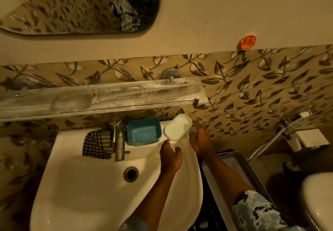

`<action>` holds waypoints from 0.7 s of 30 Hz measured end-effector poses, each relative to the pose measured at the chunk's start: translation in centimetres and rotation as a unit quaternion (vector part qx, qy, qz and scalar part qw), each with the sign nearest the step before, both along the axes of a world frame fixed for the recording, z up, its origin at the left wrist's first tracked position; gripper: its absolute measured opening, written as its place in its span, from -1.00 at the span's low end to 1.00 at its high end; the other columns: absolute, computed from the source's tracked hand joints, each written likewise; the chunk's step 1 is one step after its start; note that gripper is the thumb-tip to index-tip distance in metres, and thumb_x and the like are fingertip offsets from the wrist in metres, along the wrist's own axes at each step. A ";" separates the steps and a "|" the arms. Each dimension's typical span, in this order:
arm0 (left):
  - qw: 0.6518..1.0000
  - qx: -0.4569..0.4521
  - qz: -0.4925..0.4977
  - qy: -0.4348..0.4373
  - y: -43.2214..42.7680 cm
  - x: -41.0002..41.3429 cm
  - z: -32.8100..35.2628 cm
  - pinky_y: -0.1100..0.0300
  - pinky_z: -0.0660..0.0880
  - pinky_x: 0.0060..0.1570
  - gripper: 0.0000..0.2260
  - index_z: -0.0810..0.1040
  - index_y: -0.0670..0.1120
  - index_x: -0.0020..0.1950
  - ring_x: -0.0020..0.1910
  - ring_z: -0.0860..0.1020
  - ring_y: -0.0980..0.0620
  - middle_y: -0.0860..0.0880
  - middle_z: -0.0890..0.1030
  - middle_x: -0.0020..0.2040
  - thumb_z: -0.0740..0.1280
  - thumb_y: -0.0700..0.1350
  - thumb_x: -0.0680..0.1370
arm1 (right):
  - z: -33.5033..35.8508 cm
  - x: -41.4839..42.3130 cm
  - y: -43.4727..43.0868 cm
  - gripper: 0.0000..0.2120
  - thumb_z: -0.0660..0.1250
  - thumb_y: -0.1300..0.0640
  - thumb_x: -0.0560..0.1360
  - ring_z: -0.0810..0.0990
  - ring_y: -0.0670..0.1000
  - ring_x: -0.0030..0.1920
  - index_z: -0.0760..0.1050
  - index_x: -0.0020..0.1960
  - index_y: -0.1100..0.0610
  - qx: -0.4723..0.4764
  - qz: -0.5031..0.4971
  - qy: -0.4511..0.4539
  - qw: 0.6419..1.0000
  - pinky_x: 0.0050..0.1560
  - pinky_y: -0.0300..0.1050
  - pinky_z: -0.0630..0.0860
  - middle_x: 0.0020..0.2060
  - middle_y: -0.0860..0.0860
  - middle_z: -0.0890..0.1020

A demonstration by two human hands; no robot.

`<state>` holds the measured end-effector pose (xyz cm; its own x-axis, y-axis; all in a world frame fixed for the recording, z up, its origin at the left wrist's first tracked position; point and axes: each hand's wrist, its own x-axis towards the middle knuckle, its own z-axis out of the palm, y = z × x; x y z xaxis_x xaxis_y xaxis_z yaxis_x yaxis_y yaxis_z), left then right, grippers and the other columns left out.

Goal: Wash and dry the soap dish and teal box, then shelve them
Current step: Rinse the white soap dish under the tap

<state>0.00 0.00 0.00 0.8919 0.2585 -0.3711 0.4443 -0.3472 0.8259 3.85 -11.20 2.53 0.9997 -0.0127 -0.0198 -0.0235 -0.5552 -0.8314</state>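
Both hands meet at the back right corner of the white sink [75, 185], around a white soap dish [177, 129]. The dish is tilted, its hollow side facing up and toward the camera, its far end just below the glass shelf [93, 97]. The left hand [170, 158] reaches up from below, thumb and fingers closed on the dish's near edge. The right hand [200, 140] comes in from the right with fingers stretched along the dish's right side; it appears to touch the rim, though the dim light leaves it unclear whether it truly grips.

The teal box [144, 131] sits open side up on the sink's back ledge, just left of the soap dish and right of the metal tap [119, 140]. A checked cloth [98, 145] lies bunched on the ledge on the tap's other side. The drain [131, 174] shows in the basin below.

The shelf runs along the leaf-patterned wall above the sink, streaked and bare on top. Higher up, an orange hook [247, 42] is stuck to the wall, right of the mirror [81, 5]. A patterned sleeve [255, 211] covers the right upper arm.
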 end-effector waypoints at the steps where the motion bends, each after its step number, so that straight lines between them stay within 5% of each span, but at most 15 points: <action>1: 1.000 -0.009 0.026 0.008 -0.3 0.5 -0.4 -0.03 0.38 0.35 -0.51 0.25 -0.12 0.46 0.38 0.39 -0.13 -0.14 0.40 0.41 0.29 -0.16 0.55 | -0.4 0.9 -0.2 -0.62 0.22 0.23 0.57 0.45 0.17 0.30 0.33 0.38 0.25 0.007 -0.011 -0.011 1.000 0.24 -0.10 0.35 0.28 0.19 0.49; 4: 0.996 -0.026 0.082 0.017 -1.0 1.4 -0.9 -0.02 0.38 0.33 -0.45 0.21 -0.10 0.48 0.36 0.41 -0.13 -0.14 0.40 0.41 0.32 -0.18 0.53 | -0.6 2.8 -0.8 -0.60 0.19 0.10 0.57 0.49 0.11 0.21 0.35 0.36 0.27 0.010 -0.017 -0.023 1.000 0.17 -0.12 0.38 0.18 0.12 0.52; 9: 0.991 -0.049 0.121 -0.001 -1.8 2.4 -1.3 0.05 0.44 0.23 -0.38 0.22 -0.07 0.48 0.29 0.47 -0.12 -0.14 0.46 0.36 0.38 -0.24 0.47 | -1.8 5.4 -0.6 -0.69 0.19 0.17 0.60 0.57 0.21 0.12 0.42 0.27 0.31 0.017 -0.009 -0.005 1.000 0.13 0.13 0.54 0.12 0.25 0.58; 18: 0.989 -0.041 0.141 -0.011 -2.5 2.7 -1.0 0.06 0.42 0.26 -0.38 0.27 -0.08 0.47 0.33 0.43 -0.12 -0.12 0.44 0.38 0.41 -0.23 0.45 | -2.8 5.8 -0.1 -0.73 0.20 0.18 0.60 0.60 0.17 0.07 0.52 0.18 0.32 0.053 -0.027 -0.008 0.998 0.04 -0.11 0.50 0.05 0.23 0.63; 21: 0.988 -0.048 0.146 -0.021 -2.2 2.2 -0.8 -0.02 0.49 0.23 -0.38 0.29 -0.08 0.45 0.27 0.48 -0.13 -0.12 0.47 0.34 0.42 -0.27 0.42 | -2.9 5.2 -0.1 -0.71 0.23 0.16 0.59 0.58 0.20 0.10 0.51 0.20 0.33 0.080 -0.052 0.017 0.995 0.10 -0.02 0.52 0.09 0.24 0.62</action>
<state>2.16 -2.15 -0.77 0.7993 0.4728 -0.3709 0.4785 -0.1273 0.8688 9.06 -11.27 -0.36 0.9919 -0.1102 -0.0626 -0.1027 -0.4095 -0.9065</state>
